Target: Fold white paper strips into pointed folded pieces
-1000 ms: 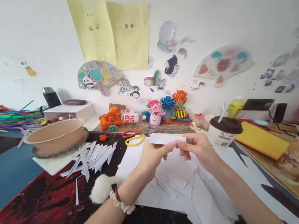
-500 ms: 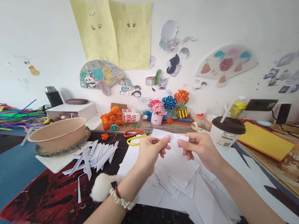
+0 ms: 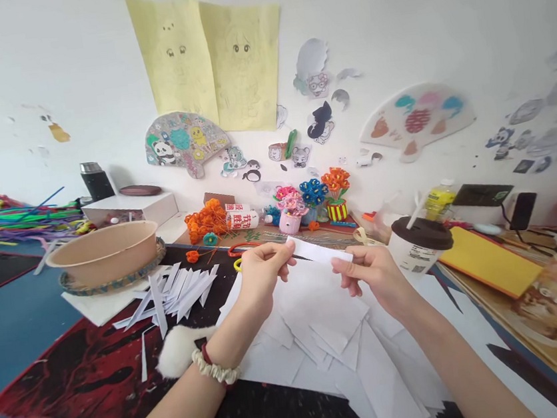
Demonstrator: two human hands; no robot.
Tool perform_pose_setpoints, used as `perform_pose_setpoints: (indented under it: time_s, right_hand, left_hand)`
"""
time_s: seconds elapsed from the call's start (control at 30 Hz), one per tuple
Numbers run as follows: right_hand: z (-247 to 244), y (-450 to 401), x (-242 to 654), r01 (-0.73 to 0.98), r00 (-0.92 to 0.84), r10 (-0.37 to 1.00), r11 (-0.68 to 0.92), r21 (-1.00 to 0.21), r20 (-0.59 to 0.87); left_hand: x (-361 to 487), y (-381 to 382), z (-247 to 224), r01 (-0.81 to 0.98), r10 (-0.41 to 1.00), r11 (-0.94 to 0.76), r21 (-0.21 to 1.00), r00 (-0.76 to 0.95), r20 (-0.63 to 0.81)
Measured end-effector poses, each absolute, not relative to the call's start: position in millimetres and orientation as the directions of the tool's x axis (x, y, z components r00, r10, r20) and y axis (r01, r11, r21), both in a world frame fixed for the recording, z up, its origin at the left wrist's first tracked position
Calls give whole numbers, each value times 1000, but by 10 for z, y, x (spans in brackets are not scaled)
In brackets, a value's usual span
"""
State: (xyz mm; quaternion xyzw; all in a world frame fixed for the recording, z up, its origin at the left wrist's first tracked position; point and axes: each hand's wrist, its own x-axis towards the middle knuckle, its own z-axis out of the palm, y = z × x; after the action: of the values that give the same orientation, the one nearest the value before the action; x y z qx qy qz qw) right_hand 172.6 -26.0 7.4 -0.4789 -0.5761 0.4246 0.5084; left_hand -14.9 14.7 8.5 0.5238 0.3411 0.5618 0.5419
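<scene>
A narrow white paper strip [image 3: 319, 252] is stretched between my two hands, above a spread of white paper sheets [image 3: 321, 318]. My left hand [image 3: 267, 271] pinches its left end between thumb and fingers. At the other end, my right hand [image 3: 368, 269] grips the strip the same way. Partly behind my left hand lie scissors with yellow handles [image 3: 237, 265]; their blades are hidden. To the left, a pile of folded white paper strips [image 3: 180, 294] rests on the dark mat.
A beige basin [image 3: 105, 252] stands at the left. Close to my right hand is a lidded paper cup [image 3: 418, 247] with a straw. Pipe-cleaner flowers [image 3: 291, 207] in small pots line the wall. A white fluffy ball [image 3: 177, 353] sits by my left wrist.
My left hand has moved left and slightly up, away from my right hand. The paper between them now shows as a narrower strip. My right hand has barely moved.
</scene>
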Motion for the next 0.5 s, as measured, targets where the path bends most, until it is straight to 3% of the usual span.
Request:
perform_pose_setpoints:
  time_s: [0.23,0.5]
  right_hand:
    - [127,-309,1717,218,-261,964,114,-969,55]
    - [77,-275,1723,172,-180,979,126,-977,95]
  left_hand:
    - [-217,186,130,-216,961,-203,955,141,236]
    - [-158,130,110,-200,940,-123,972,290,178]
